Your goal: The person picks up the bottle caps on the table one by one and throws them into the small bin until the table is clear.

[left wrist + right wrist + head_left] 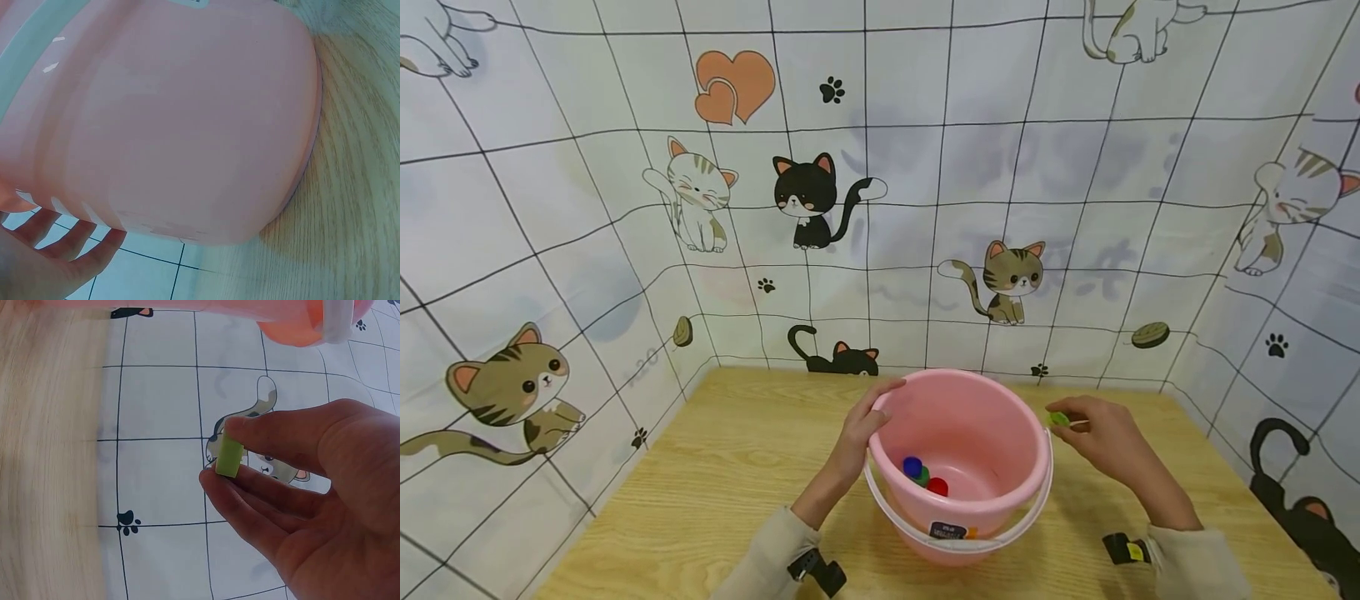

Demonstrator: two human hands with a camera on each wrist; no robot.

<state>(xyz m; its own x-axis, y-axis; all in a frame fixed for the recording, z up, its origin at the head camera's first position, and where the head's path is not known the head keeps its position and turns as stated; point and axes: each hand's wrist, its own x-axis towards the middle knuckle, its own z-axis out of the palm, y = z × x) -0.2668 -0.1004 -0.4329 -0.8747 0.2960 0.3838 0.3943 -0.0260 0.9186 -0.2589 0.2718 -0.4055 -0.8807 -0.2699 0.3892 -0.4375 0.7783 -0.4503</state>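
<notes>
A pink bucket (962, 437) with a white handle stands on the table, its mouth tipped toward the head camera. My left hand (859, 429) grips its left rim. In the left wrist view the fingers (94, 253) lie against the bucket's outer side (187, 125). Just outside the right rim, my right hand (1101, 437) pinches a small light-green bottle cap (230, 455) between thumb and fingertips. Inside the bucket lie a blue cap (912, 467), a green cap (922, 477) partly hidden behind it, and a red cap (937, 486).
The wood-grain table (760, 442) runs back to a white cloth wall (902, 167) printed with cats and grid lines. Similar cloth hangs at both sides. The bucket's white handle (958, 546) hangs down across its front.
</notes>
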